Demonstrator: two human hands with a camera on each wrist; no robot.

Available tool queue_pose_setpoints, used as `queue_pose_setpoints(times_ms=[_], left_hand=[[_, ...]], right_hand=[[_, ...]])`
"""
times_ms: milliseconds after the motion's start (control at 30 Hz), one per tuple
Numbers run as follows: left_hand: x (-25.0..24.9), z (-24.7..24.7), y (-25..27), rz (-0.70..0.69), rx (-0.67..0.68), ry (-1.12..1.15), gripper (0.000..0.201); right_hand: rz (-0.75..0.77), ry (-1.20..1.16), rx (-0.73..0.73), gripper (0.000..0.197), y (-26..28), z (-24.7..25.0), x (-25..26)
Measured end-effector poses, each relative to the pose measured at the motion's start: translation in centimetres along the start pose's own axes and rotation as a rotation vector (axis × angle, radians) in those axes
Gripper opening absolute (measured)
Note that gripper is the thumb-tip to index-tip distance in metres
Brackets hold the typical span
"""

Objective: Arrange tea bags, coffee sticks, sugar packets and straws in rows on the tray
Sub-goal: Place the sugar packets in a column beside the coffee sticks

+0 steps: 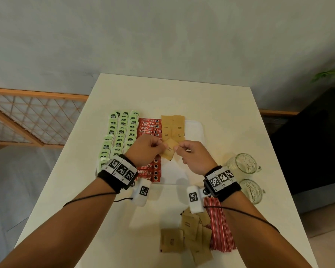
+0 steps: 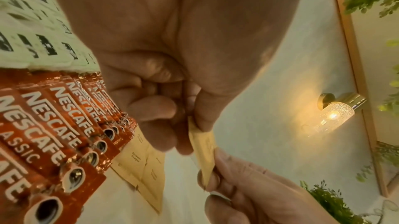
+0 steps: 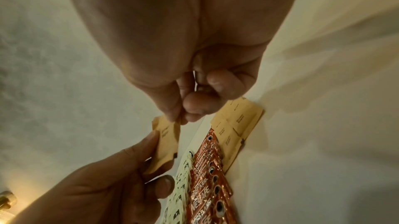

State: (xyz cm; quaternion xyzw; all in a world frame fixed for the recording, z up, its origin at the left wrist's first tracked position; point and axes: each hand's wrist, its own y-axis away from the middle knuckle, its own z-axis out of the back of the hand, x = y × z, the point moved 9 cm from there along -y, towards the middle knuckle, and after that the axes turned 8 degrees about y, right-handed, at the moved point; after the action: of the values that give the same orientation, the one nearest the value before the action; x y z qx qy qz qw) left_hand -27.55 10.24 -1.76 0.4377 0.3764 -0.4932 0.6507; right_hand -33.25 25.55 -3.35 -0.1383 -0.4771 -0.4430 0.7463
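On the left of the white tray, green tea bags lie in overlapping rows. Just beside them on the right, red coffee sticks run in a column toward the person, partly hidden under the left hand. That hand's thumb and fingers pinch the left edge of a brown sugar packet lifted above the tray. The right hand pinches the same packet's right edge between thumb and forefinger, the other fingers curled in. Beyond the held packet, more sugar packets lie flat in two columns, touching the coffee sticks. Near the table's front edge sits a loose heap of brown packets, with a bundle of red straws just beside it. Two glass mugs stand at the far right
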Motion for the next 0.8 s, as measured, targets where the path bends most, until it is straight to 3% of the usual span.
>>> queue_pose_setpoints(times_ms=[233, 433, 600, 800], left_hand=[[0.7, 0.2, 0.1, 0.001, -0.138, -0.008, 0.026], [1.3, -0.3, 0.5, 0.022, -0.126, -0.191, 0.016], [1.5, 0.0, 2.3, 0.043, -0.113, -0.362, 0.007], [2.0, -0.2, 5.4, 0.026, -0.093, -0.441, 0.006]], right_hand=[[-0.076, -0.018, -0.061, 0.031, 0.1, -0.4, -0.9], [-0.116, 0.070, -0.134, 0.029, -0.6, 0.6, -1.8], [-0.156, 0.266, -0.105, 0.040, -1.0, -0.5, -3.0], [-0.165, 0.296, -0.092, 0.051, -2.0, -2.2, -3.5]])
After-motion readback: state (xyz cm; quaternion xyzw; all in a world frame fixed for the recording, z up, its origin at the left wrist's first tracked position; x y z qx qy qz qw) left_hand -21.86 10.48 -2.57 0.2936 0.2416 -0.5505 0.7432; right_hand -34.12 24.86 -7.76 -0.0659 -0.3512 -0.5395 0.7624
